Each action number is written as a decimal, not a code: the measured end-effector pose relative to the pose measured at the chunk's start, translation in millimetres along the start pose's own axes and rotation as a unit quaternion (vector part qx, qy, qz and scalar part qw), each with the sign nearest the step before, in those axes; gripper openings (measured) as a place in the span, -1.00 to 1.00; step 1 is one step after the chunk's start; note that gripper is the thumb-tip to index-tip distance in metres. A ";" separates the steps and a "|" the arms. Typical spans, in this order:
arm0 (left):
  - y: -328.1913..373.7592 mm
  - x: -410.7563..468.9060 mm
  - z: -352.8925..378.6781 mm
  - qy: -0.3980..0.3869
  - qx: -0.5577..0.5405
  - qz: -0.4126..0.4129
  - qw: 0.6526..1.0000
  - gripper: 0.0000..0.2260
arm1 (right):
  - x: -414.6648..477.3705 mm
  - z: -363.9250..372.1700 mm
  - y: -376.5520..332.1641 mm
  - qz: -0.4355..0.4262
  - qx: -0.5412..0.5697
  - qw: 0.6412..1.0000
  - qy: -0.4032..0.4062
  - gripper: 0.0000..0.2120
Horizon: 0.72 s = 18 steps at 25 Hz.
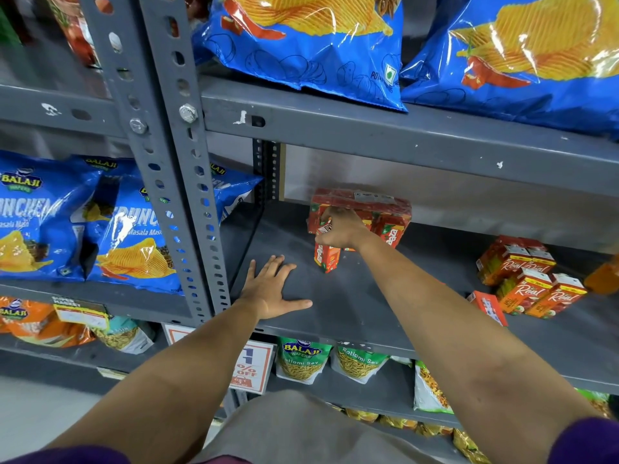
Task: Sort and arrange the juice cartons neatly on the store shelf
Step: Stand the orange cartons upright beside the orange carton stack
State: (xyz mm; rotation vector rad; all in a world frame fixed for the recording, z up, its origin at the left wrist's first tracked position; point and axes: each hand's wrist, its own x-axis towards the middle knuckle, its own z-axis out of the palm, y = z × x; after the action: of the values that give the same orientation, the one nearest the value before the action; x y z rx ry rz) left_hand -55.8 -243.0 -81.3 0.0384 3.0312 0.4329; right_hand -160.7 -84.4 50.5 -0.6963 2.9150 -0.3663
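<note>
Small red-orange juice carton upright on grey shelf, right hand closed around its top, wrapped red carton pack just behind, left hand open, flat on shelf

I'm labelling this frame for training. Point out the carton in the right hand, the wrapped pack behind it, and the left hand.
carton point(326, 259): head view, lower front face
wrapped pack point(385, 202): head view, top right
left hand point(269, 289): head view, back of hand

1. A shop: grey slotted-steel shelving fills the frame.
2. Blue crisp bags at top, juice cartons at right.
3. A discount sign hangs at lower centre.
</note>
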 end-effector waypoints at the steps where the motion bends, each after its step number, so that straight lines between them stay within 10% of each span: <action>1: 0.2 0.0 -0.1 -0.001 0.000 0.000 1.000 -0.08 | -0.5 -0.7 1.2 -0.008 0.001 1.000 -0.008 -0.53; 18: -0.4 1.5 0.0 -0.002 -0.011 -0.004 1.000 -0.07 | 0.8 4.3 2.2 -0.103 -0.130 0.985 -0.056 -0.78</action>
State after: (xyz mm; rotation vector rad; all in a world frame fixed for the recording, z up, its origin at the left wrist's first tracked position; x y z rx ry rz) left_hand -57.3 -243.4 -81.6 0.0263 3.0212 0.4661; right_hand -161.5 -83.7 45.8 -1.0236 2.8170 0.0379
